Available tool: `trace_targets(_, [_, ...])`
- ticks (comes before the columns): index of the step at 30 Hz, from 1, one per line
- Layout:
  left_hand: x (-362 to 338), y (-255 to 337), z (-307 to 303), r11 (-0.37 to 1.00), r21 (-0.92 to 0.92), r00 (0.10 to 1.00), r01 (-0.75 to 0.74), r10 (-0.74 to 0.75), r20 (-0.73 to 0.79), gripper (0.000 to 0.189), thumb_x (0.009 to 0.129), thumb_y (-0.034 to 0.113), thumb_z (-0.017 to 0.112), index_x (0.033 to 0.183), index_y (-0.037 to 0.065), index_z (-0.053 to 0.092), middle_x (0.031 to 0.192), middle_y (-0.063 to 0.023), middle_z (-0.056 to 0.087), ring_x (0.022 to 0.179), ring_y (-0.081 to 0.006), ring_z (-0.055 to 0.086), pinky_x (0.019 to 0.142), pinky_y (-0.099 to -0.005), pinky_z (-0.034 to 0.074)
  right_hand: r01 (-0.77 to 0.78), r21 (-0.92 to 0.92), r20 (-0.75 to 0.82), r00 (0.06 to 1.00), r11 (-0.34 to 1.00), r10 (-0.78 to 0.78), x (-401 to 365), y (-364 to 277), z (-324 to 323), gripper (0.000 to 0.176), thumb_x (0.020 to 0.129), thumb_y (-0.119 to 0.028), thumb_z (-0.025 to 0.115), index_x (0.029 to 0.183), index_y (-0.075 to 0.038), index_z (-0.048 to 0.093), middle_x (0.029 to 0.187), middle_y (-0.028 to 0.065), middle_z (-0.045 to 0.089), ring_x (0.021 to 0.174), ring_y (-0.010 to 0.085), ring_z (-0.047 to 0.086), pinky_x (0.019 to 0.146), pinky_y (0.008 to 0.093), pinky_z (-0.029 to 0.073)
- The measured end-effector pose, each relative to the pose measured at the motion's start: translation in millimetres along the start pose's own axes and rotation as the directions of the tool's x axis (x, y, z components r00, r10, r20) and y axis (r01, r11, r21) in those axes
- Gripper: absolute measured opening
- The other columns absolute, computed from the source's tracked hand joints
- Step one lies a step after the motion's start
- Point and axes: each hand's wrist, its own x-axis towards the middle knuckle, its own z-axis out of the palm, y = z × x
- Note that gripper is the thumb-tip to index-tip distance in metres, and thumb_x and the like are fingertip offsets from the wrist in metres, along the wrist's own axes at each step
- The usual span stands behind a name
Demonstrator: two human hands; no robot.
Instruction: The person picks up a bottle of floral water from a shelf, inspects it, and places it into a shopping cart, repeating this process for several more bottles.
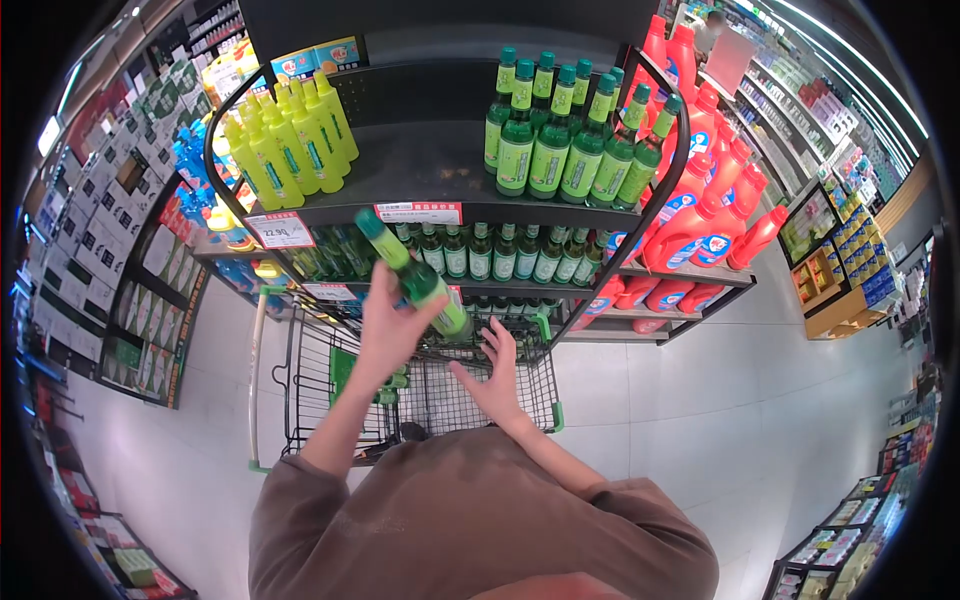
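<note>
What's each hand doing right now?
Left hand: holding a green bottle.
Right hand: open, fingers spread, holding nothing.

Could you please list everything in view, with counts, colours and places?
held bottle: one, green, in the left hand
display rack: one, black, centre
upper-shelf bottles: about ten, green, right side
squeeze-style bottles: several, yellow-green, upper shelf, left
lower-shelf bottles: many, green, below
price tags: at least three, red and white, shelf edges
jugs: many, red, right-hand shelves
blue bottles: several, left of rack
cart: one, dark wire with green parts, below
items in the cart: a few, green, left part
floor: one, pale grey, around
distant goods: uncountable, mixed colours, both sides
top: one, brown, on the person
left hand: one, fingers around held bottle
right hand: one, open, above the cart
</note>
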Motion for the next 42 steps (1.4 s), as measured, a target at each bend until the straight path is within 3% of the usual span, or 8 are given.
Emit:
trace_targets(4, [65.3,42.9,-18.3,0.970,0.065,0.972,-0.235,0.236,-0.002,0.059,0.079,-0.004,0.067,0.128,0.001,0.036,0.113,-0.0087,0.054,0.104,-0.0180,0.056,0.088,-0.0320,0.049,-0.184,0.061,0.014,0.983,0.981,0.183,-14.5,28.9,-7.1,0.077,0.076,-0.010,0.073,0.138,-0.005,0.028,0.131,0.0150,0.033,0.114,0.0250,0.048,0.090,0.0345,0.046])
trace_targets(6, [101.2,61.2,-22.1,0.906,0.219,0.931,-0.361,0.364,0.028,0.052,0.079,0.006,0.070,0.122,-0.002,0.042,0.107,-0.0108,0.060,0.100,-0.0151,0.059,0.086,-0.0302,0.050,-0.273,0.104,0.078,0.961,0.956,0.266,-21.8,43.3,-7.8,0.071,0.078,-0.010,0.071,0.136,-0.005,0.030,0.130,0.0148,0.034,0.109,0.0231,0.052,0.085,0.0318,0.048])
trace_targets(10, [182.5,46.8,-26.8,0.820,0.320,0.878,-0.474,0.465,0.111,0.053,0.076,0.015,0.075,0.117,0.001,0.046,0.099,-0.0114,0.063,0.091,-0.0180,0.063,0.081,-0.0312,0.051,-0.294,0.192,0.131,0.953,0.936,0.272,-28.7,51.5,2.5,0.063,0.081,-0.010,0.069,0.133,-0.005,0.034,0.129,0.0144,0.036,0.105,0.0212,0.056,0.080,0.0296,0.051])
trace_targets(14, [224.1,35.7,-11.7,0.776,0.412,0.875,-0.477,0.463,0.140,0.052,0.075,0.016,0.075,0.116,0.002,0.046,0.097,-0.0112,0.064,0.090,-0.0197,0.065,0.078,-0.0325,0.052,-0.299,0.208,0.170,0.949,0.931,0.267,-26.7,51.7,1.9,0.054,0.083,-0.009,0.066,0.129,-0.005,0.039,0.127,0.0142,0.038,0.102,0.0201,0.059,0.075,0.0274,0.052])
trace_targets(19, [249.5,17.1,6.0,0.804,0.436,0.914,-0.404,0.371,0.162,0.052,0.076,0.019,0.075,0.115,0.003,0.046,0.096,-0.0118,0.065,0.091,-0.0201,0.065,0.078,-0.0338,0.052,-0.447,0.242,0.221,0.890,0.861,0.399,-26.4,56.9,-11.8,0.048,0.083,-0.007,0.065,0.126,-0.004,0.042,0.124,0.0134,0.042,0.096,0.0185,0.061,0.072,0.0268,0.051])
trace_targets(22, [255.4,9.1,12.5,0.812,0.450,0.928,-0.372,0.333,0.166,0.052,0.076,0.022,0.075,0.115,0.003,0.046,0.096,-0.0125,0.065,0.090,-0.0212,0.064,0.079,-0.0345,0.051,-0.370,0.285,0.181,0.927,0.884,0.330,-29.2,70.7,-10.3,0.046,0.084,-0.008,0.064,0.125,-0.004,0.043,0.122,0.0134,0.044,0.094,0.0183,0.062,0.070,0.0264,0.050])
trace_targets(38, [263.6,-10.2,27.4,0.827,0.417,0.923,-0.376,0.293,0.251,0.053,0.081,0.020,0.069,0.122,0.001,0.042,0.108,-0.0146,0.060,0.097,-0.0204,0.060,0.084,-0.0341,0.048,-0.408,0.170,0.224,0.902,0.897,0.368,-38.3,89.3,-4.4,0.039,0.085,-0.011,0.062,0.120,-0.005,0.047,0.118,0.0135,0.053,0.090,0.0164,0.062,0.069,0.0273,0.049])
trace_targets(42, [266.5,-10.6,30.0,0.829,0.407,0.920,-0.383,0.303,0.247,0.054,0.078,0.022,0.071,0.120,0.001,0.043,0.108,-0.0180,0.061,0.103,-0.0272,0.061,0.086,-0.0369,0.048,-0.412,0.180,0.232,0.900,0.893,0.369,-37.3,86.3,-5.4,0.038,0.085,-0.009,0.061,0.119,-0.005,0.047,0.118,0.0132,0.054,0.089,0.0157,0.061,0.070,0.0271,0.049])
